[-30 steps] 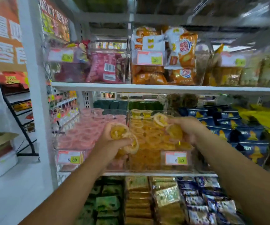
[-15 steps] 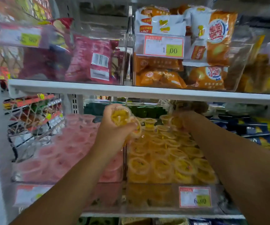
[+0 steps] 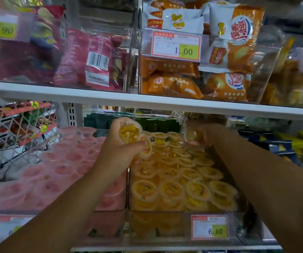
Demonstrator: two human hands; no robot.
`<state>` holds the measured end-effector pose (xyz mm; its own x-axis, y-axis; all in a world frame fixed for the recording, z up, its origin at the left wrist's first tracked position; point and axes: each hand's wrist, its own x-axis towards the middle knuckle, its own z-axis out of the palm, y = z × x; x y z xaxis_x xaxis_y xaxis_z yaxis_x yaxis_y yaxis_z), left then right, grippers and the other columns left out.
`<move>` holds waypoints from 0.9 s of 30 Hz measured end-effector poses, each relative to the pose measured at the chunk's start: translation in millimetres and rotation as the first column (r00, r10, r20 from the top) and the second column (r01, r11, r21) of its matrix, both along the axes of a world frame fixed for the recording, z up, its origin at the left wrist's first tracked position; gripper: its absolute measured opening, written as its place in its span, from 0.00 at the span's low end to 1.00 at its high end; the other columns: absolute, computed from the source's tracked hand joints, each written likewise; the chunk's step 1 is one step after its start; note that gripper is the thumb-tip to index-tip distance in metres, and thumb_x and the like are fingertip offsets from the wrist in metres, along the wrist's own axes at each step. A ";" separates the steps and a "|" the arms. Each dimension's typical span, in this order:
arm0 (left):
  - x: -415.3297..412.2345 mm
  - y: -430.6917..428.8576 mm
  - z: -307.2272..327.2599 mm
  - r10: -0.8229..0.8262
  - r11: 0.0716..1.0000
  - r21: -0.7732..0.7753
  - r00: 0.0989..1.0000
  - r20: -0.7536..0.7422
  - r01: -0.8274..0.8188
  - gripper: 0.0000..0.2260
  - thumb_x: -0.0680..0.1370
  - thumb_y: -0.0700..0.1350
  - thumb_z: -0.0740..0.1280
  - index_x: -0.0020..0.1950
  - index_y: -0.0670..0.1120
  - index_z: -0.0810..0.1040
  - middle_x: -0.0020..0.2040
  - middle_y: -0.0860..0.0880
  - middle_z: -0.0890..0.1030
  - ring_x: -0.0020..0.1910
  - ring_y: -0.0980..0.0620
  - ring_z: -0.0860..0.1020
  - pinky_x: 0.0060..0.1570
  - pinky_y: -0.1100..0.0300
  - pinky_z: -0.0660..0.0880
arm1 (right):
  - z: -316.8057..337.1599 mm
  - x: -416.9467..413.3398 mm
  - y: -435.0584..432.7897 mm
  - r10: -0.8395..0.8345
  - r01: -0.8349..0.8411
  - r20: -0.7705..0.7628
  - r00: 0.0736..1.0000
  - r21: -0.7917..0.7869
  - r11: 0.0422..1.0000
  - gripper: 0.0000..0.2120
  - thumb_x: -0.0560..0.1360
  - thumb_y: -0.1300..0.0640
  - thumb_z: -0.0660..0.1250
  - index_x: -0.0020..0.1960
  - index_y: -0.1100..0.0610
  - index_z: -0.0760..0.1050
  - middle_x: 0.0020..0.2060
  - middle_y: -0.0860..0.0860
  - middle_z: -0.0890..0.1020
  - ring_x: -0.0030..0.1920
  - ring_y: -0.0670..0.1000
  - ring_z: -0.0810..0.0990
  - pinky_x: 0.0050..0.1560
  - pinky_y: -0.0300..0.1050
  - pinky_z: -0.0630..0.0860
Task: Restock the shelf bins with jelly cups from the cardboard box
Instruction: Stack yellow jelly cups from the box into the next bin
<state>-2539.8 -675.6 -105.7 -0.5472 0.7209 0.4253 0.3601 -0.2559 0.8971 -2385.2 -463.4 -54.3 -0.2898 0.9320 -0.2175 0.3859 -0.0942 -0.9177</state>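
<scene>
"Jelly cups (image 3: 129, 132) in the left hand (image 3: 121, 150), are they? How many?"

"Two at least, yellow ones, with the fingers curled round them. They're held above the divide between the pink bin (image 3: 108, 225) and the yellow bin (image 3: 165, 227). More than that I cannot count."

"And the right hand (image 3: 204, 136)?"

"Reached deep under the upper shelf (image 3: 147, 102), fingers closed on a single cup (image 3: 192, 135) at the yellow bin's back row. Whether it has touched down is too blurred to tell."

"So which step is this?"

"Placing, I'd judge: topping up the yellow bin from the back. It is packed in layers nearly to the rim, with a price tag (image 3: 209, 227) on its front wall. The pink bin, full of pink cups (image 3: 37, 173), looks well stocked too."

"What does the next move call for?"

"Seating the single cup lid-up in a gap at the back and letting go without knocking its neighbours. Then the left hand's cups go across. There's little headroom under that shelf, so a low, flat reach. The cardboard box is out of view, so more stock means turning away."
</scene>
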 end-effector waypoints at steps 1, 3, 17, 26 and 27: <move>0.2 0.0 0.2 0.001 1.000 -0.004 1.000 -0.004 -0.001 0.23 0.71 0.40 0.75 0.60 0.56 0.70 0.48 0.53 0.79 0.43 0.55 0.80 0.28 0.66 0.75 | 3.1 6.5 1.2 0.042 -0.042 -0.029 0.999 0.011 0.999 0.11 0.81 0.52 0.62 0.48 0.61 0.73 0.48 0.57 0.76 0.39 0.52 0.74 0.41 0.47 0.76; 0.1 0.3 0.0 0.001 1.000 -0.020 1.000 -0.011 -0.001 0.23 0.71 0.41 0.75 0.60 0.56 0.70 0.48 0.53 0.79 0.43 0.54 0.80 0.28 0.65 0.75 | 8.8 19.8 -3.8 0.140 -0.139 -0.080 0.987 0.025 0.990 0.06 0.80 0.57 0.63 0.47 0.59 0.74 0.50 0.58 0.75 0.40 0.53 0.75 0.53 0.48 0.77; -3.4 -2.6 -2.4 -0.036 0.998 -0.053 0.998 -0.054 0.033 0.25 0.72 0.44 0.75 0.62 0.60 0.67 0.49 0.53 0.79 0.45 0.52 0.81 0.40 0.54 0.81 | -28.0 22.8 13.8 -0.226 -0.452 0.671 0.706 0.673 0.586 0.08 0.76 0.56 0.68 0.54 0.55 0.80 0.55 0.55 0.79 0.53 0.53 0.77 0.52 0.44 0.75; -5.7 -2.7 -3.6 -0.056 0.998 -0.045 0.997 -0.060 0.053 0.26 0.72 0.45 0.75 0.63 0.60 0.67 0.50 0.53 0.79 0.47 0.51 0.81 0.47 0.47 0.81 | -14.2 41.3 9.4 -0.104 -0.508 0.724 0.682 0.571 0.644 0.10 0.78 0.57 0.66 0.58 0.55 0.81 0.59 0.50 0.80 0.54 0.48 0.76 0.43 0.29 0.68; -6.1 -2.6 -4.3 -0.059 0.998 -0.041 0.997 -0.056 0.057 0.26 0.71 0.45 0.75 0.63 0.60 0.67 0.51 0.52 0.79 0.47 0.51 0.81 0.47 0.46 0.81 | -16.1 42.2 8.6 -0.130 -0.503 0.725 0.676 0.584 0.637 0.10 0.78 0.57 0.66 0.57 0.55 0.82 0.59 0.51 0.80 0.56 0.50 0.77 0.47 0.32 0.68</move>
<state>-2545.9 -678.3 -110.0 -0.4795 0.7674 0.4256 0.3967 -0.2430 0.8852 -2343.0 -454.8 -70.4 -0.5481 0.7968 0.2544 0.8020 0.5870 -0.1106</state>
